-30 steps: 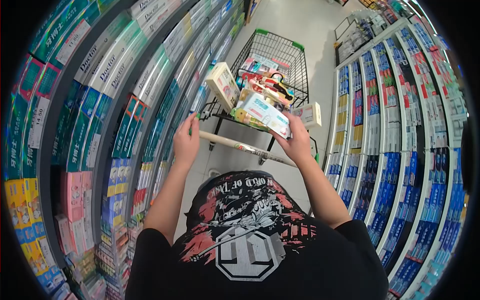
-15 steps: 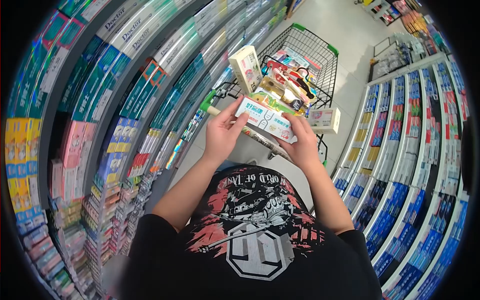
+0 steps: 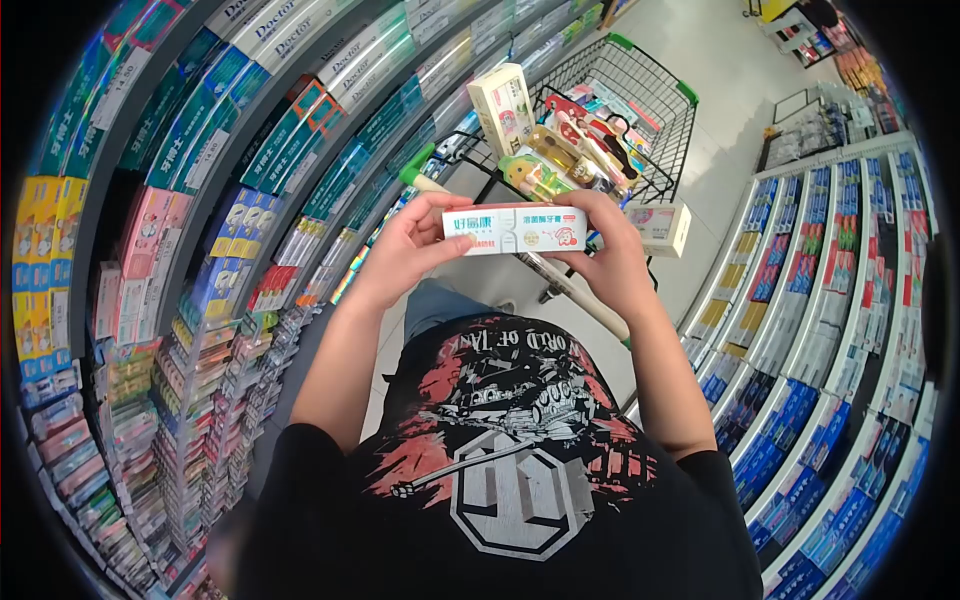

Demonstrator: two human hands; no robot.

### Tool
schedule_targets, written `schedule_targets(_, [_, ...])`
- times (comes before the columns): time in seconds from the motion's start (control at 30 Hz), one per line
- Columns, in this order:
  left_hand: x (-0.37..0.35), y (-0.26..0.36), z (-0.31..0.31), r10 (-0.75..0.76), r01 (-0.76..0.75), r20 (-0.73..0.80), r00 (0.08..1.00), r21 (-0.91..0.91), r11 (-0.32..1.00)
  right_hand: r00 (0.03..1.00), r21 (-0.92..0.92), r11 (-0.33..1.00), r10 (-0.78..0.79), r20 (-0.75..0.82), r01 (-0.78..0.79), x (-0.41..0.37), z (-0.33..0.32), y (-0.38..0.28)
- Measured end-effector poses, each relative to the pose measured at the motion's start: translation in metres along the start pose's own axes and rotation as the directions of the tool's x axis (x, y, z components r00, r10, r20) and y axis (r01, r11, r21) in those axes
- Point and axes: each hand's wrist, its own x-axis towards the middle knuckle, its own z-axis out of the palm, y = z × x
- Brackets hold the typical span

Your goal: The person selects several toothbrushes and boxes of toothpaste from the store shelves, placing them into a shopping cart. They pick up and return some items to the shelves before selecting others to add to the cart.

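Note:
A white toothpaste box (image 3: 514, 230) with teal and red print is held level in front of my chest, its printed side facing up at me. My left hand (image 3: 405, 250) grips its left end, the thumb on the printed face. Fingers of my right hand (image 3: 612, 252) close on its right end. Just beyond the box stands a black wire shopping cart (image 3: 665, 130) with green corners, holding several packaged goods. A cream box (image 3: 503, 108) sits upright at the cart's near left, and another pale box (image 3: 660, 228) is at its near right.
Shelves (image 3: 150, 330) packed with toothpaste boxes rise close on the left. More racks (image 3: 800, 310) with blue and red packages line the right side. The cart's handle (image 3: 580, 298) runs below my hands. Pale floor tiles (image 3: 705, 90) show beyond the cart.
The held box has turned from a slant to nearly level, and both hands have turned with it. It now sits slightly lower left. The cart appears farther up and right.

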Motion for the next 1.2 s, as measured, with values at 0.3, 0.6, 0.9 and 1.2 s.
schedule_targets(0.3, [-0.039, 0.041, -0.012, -0.106, -0.037, 0.113, 0.988, 0.836, 0.548, 0.951, 0.013, 0.964, -0.264, 0.16, 0.265, 0.003, 0.033, 0.013])
schedule_targets(0.6, [-0.164, 0.031, -0.143, 0.385, 0.319, -0.66, 0.645, 0.69, 0.649, 0.963, -0.301, 0.952, 0.023, 0.27, 0.061, -0.045, 0.114, 0.099])
schedule_targets(0.9, [-0.286, 0.104, -0.259, 0.813, 0.667, -0.522, 0.26, 0.706, 0.24, 0.836, -0.512, 0.772, 0.521, 0.173, -0.375, -0.024, 0.127, 0.093])
schedule_targets(1.2, [-0.306, 0.118, -0.314, 0.859, 0.684, -0.445, 0.253, 0.71, 0.167, 0.839, -0.585, 0.729, 0.525, 0.145, -0.355, -0.021, 0.136, 0.079])
